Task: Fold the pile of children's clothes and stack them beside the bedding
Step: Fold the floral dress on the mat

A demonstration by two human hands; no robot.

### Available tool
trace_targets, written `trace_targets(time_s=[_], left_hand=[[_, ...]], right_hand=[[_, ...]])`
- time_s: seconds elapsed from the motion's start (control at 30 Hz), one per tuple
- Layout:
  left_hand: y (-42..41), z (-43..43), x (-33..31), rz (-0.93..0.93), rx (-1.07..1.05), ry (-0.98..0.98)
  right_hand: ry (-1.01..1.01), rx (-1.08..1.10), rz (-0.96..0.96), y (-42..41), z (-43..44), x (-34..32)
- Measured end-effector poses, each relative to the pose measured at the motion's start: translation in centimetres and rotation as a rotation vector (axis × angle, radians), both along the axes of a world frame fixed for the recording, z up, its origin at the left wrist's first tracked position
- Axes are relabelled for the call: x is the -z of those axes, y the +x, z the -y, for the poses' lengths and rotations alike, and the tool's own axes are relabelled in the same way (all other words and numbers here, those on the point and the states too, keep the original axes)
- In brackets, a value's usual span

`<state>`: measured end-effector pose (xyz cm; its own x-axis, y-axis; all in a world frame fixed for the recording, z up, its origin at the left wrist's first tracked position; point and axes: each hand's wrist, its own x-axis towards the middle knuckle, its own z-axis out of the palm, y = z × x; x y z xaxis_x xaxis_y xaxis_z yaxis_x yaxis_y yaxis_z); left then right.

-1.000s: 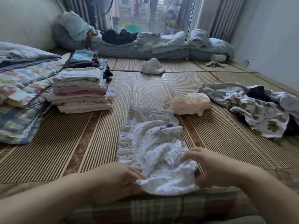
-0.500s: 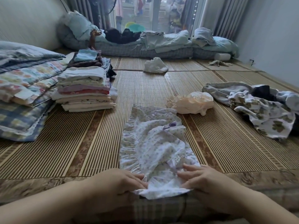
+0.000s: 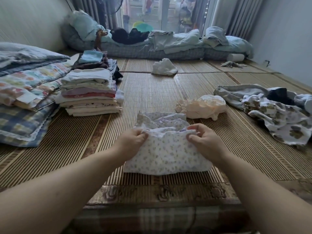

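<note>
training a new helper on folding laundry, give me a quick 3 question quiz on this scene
1. True or false: the left hand and the right hand each pinch an edge of the floral garment.
2. Where is the folded stack? A) on the mat, right beside the bedding; B) on the mattress by the window; C) on the person's lap.
3. Fill in: just beyond the floral garment, to its right, lies a crumpled ____ ruffled garment.

Key: 1 true; 2 A; 3 peach.
</note>
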<state>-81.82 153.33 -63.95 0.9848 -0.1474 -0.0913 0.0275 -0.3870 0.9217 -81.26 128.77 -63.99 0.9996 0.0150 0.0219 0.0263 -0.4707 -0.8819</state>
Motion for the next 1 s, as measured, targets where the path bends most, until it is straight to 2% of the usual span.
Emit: trace_targets(time_s=[0.07,0.13,0.2,0.27,0.33,0.4,0.47,0.57,0.67,0.73,0.8,0.9,0.93,1.0], left_hand=[[1.2,0.4,0.6,0.068,-0.082,0.103],[1.6,0.1,0.8,0.186,-0.088,0.229],[1.3,-1.0,1.2,0.346,0.092,0.433],[0.3,-2.1,1.9,0.439,0.408,0.642],[-1.0,-2.9,2.8,0.376,0.636,0.739],[-1.8,-3.6,3.7,0.297,0.724,0.811],[-1.9,-4.1,4.0,0.281,0.724,0.893],[-1.2,-4.8,4.0,0.328,0.634,0.932],[-0.9,-4.7,3.8,0.376,0.557,0.828],[-0.9,-4.3,3.2,0.283,0.490,0.730],[-1.3,-4.4,2.3,0.090,0.431,0.524],[-1.8,-5.3,1.2,-0.250,0.479,0.111],[-1.7,-5.9,0.9,-0.355,0.488,0.022],[-1.3,-6.9,0.1,-0.506,0.500,-0.030]], right_hand=[[-0.172,0.123,0.024,0.9,-0.3,1.4],[-0.312,0.155,0.129,0.8,-0.2,2.2],[-0.436,-0.025,0.294,0.2,0.3,2.6],[-0.540,-0.319,0.346,-0.9,0.8,2.8],[-0.618,-0.531,0.267,-1.8,1.3,3.4],[-0.730,-0.601,0.168,-2.0,1.9,4.3],[-0.828,-0.591,0.117,-1.8,2.2,4.8],[-0.765,-0.522,0.093,-1.4,2.1,4.6],[-0.607,-0.435,0.049,-1.4,2.1,3.7],[-0.470,-0.366,-0.019,-1.6,2.2,2.8],[-0.342,-0.377,-0.140,-2.1,2.2,1.6],[-0.055,-0.503,-0.397,-2.9,2.3,-0.1],[0.032,-0.543,-0.473,-3.0,2.4,-0.6],[0.132,-0.608,-0.541,-2.7,2.7,-1.7]])
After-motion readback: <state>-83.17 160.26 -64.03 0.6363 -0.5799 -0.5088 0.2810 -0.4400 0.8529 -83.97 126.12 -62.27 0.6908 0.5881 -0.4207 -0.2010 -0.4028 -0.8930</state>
